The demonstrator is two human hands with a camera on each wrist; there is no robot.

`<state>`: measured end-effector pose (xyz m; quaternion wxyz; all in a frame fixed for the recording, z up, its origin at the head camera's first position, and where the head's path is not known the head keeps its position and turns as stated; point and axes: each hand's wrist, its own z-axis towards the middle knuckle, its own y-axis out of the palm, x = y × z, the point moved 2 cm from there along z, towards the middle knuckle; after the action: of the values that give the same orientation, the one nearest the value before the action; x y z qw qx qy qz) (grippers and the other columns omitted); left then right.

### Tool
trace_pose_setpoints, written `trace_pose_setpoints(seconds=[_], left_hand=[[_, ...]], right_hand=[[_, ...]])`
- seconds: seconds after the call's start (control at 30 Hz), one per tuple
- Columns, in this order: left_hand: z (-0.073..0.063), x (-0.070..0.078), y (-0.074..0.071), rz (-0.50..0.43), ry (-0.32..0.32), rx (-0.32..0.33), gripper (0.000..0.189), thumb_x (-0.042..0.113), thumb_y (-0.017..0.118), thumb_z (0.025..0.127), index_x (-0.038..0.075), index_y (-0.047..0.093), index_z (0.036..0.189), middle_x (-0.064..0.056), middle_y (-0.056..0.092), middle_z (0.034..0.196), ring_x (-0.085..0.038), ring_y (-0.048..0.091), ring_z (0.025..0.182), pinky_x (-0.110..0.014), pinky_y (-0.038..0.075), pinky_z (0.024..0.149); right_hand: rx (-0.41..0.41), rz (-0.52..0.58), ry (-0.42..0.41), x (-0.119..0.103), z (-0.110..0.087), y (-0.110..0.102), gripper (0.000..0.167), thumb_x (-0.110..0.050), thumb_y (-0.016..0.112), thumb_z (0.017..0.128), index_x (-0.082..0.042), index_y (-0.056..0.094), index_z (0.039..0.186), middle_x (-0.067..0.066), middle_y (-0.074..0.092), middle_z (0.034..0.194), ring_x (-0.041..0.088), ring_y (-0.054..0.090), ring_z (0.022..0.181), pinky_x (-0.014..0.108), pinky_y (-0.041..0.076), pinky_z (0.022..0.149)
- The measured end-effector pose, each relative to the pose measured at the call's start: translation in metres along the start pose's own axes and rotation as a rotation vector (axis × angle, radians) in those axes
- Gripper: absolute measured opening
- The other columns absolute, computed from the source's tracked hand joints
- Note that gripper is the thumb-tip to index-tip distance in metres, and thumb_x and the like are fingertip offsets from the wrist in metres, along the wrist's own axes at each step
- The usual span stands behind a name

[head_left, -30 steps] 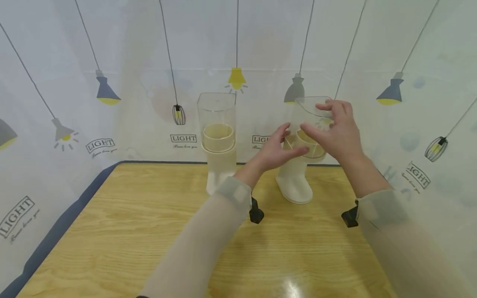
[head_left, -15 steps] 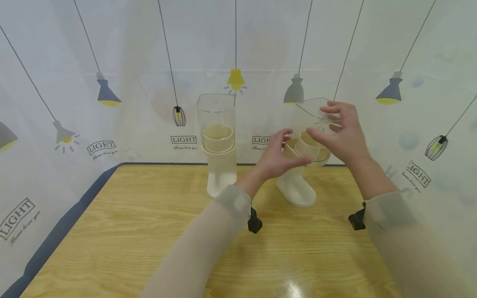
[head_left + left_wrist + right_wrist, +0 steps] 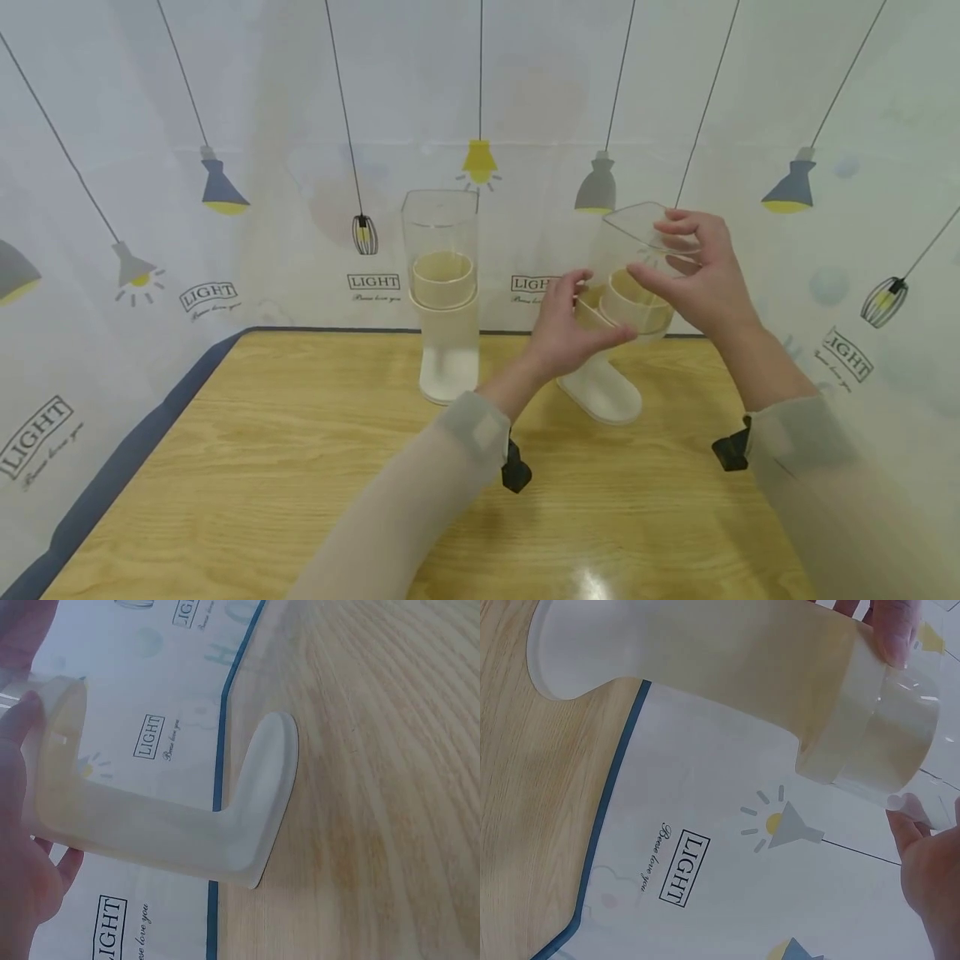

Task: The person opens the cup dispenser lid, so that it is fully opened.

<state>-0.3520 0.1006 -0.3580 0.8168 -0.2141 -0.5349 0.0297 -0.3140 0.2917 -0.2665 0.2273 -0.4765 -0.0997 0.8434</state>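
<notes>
A cream stand [image 3: 603, 392] with a long rounded foot stands on the table at right, its foot pointing towards the front right. On top of it sits a clear, open-topped container [image 3: 637, 225]. My left hand [image 3: 573, 329] grips the stand's wide upper part, thumb in front and fingers behind. Higher up, my right hand [image 3: 701, 279] holds the clear container by its right side. In the left wrist view the stand's column [image 3: 150, 825] and foot show side-on. The right wrist view shows the cream ring [image 3: 840, 712] where the stand meets the container.
A matching cream stand [image 3: 448, 350] with its own clear container [image 3: 438, 217] stands upright to the left. The wooden table [image 3: 285, 467] ends at a lamp-printed cloth [image 3: 300, 167] with a dark blue edge. Black camera mounts [image 3: 516, 467] hang below both wrists.
Both hands have shifted a little to the right, turning the held stand and container. The stand's foot now points further right, and the container's corner faces left. The other stand is unmoved.
</notes>
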Motion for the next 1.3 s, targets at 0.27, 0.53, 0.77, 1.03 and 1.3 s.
trace_pose_setpoints(seconds=[0.27, 0.53, 0.77, 1.03, 1.3], left_hand=[[-0.011, -0.001, 0.005, -0.005, 0.014, 0.040, 0.102, 0.048, 0.097, 0.082, 0.022, 0.041, 0.162, -0.002, 0.046, 0.152, -0.016, 0.049, 0.135, -0.037, 0.053, 0.112], [-0.020, 0.002, 0.011, -0.056, 0.028, 0.038, 0.105, 0.042, 0.098, 0.081, 0.019, 0.037, 0.164, -0.004, 0.046, 0.156, -0.014, 0.046, 0.139, -0.036, 0.048, 0.118], [-0.016, 0.005, 0.023, -0.118, 0.011, 0.018, 0.120, 0.034, 0.104, 0.075, 0.023, 0.024, 0.164, -0.002, 0.044, 0.164, -0.016, 0.047, 0.148, -0.036, 0.040, 0.127], [-0.015, 0.010, 0.030, -0.087, -0.024, 0.066, 0.126, 0.040, 0.107, 0.071, 0.026, 0.023, 0.164, -0.004, 0.045, 0.164, -0.020, 0.050, 0.148, -0.039, 0.044, 0.124], [-0.012, 0.010, 0.031, -0.114, -0.007, 0.089, 0.122, 0.037, 0.106, 0.071, 0.026, 0.025, 0.162, -0.003, 0.041, 0.164, -0.017, 0.047, 0.146, -0.037, 0.046, 0.121]], right_hand=[[-0.024, -0.006, 0.002, -0.004, -0.009, -0.001, 0.053, -0.016, 0.088, 0.092, -0.016, 0.054, 0.134, -0.002, 0.045, 0.164, 0.031, 0.058, 0.138, 0.052, 0.049, 0.123], [-0.012, -0.038, -0.029, -0.007, -0.018, -0.002, 0.057, -0.014, 0.089, 0.091, -0.011, 0.054, 0.136, -0.003, 0.046, 0.163, 0.022, 0.056, 0.144, 0.044, 0.052, 0.121], [0.033, -0.075, -0.055, -0.006, -0.021, 0.002, 0.070, -0.015, 0.089, 0.089, -0.009, 0.050, 0.147, 0.001, 0.041, 0.165, 0.020, 0.054, 0.142, 0.036, 0.052, 0.116], [0.092, -0.083, 0.074, -0.007, -0.028, 0.012, 0.088, -0.032, 0.094, 0.087, -0.014, 0.038, 0.153, 0.007, 0.040, 0.170, 0.040, 0.050, 0.152, 0.057, 0.042, 0.128], [0.165, -0.060, 0.090, -0.012, -0.029, 0.022, 0.093, -0.035, 0.096, 0.085, -0.014, 0.036, 0.153, 0.004, 0.047, 0.163, 0.033, 0.057, 0.146, 0.054, 0.047, 0.124]])
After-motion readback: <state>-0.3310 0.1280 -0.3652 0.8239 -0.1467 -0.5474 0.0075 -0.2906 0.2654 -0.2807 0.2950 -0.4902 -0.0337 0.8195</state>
